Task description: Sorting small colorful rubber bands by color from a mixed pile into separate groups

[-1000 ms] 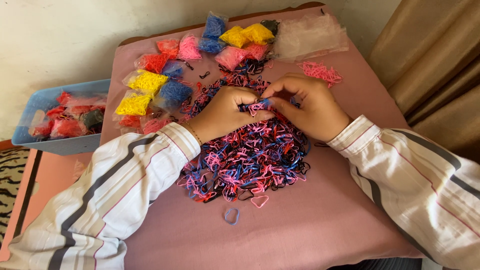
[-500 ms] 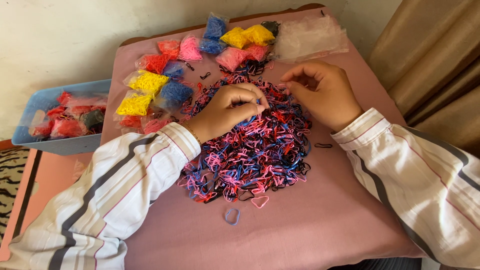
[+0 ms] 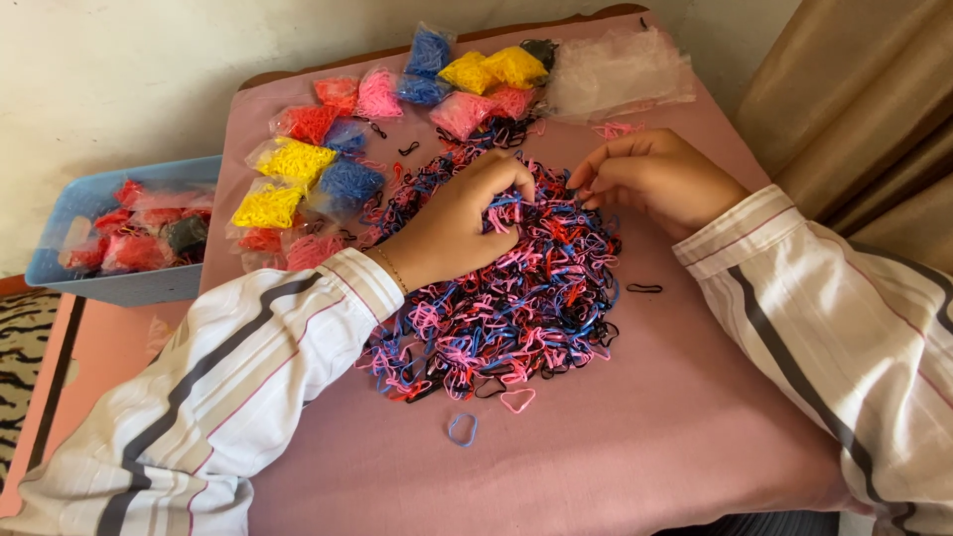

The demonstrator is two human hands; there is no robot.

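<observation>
Head view, looking down on a desk [image 3: 635,467] under a pink cloth.

- Mixed pile of small elastic bands [image 3: 506,298], pink, blue, red and black, heaped at the centre. Strays lie apart from it: a blue band [image 3: 462,429] and a pink band [image 3: 517,400] on the near side, a black band [image 3: 644,289] to the right.
- Left hand [image 3: 452,223] rests on the far part of the pile, fingers [image 3: 511,177] curled down into the bands, tips closed together. Whether they have actually pinched one I cannot tell; the tangle hides the tips.
- Right hand [image 3: 660,179] hovers at the pile's far right edge, fingers bent and nearly closed, tips close to the left hand's. Nothing clearly held.
- Sorted packets [image 3: 298,164] of single colours, yellow, blue, red and pink, sit along the far and left edge of the desk. Clear empty bags [image 3: 620,69] at the far right corner. Blue plastic bin [image 3: 129,233] with more packets stands off the left side.

Risks as I judge them:
- Bands are interlocked; lifting one may drag neighbours along and mix colours.
- Left sleeve [image 3: 248,377] lies against the pile's near left edge; a sweep of the forearm could push bands off the cloth.
- Strays near the front edge could slip to the floor.
- Black bands are hard to spot among the dark blues.
</observation>
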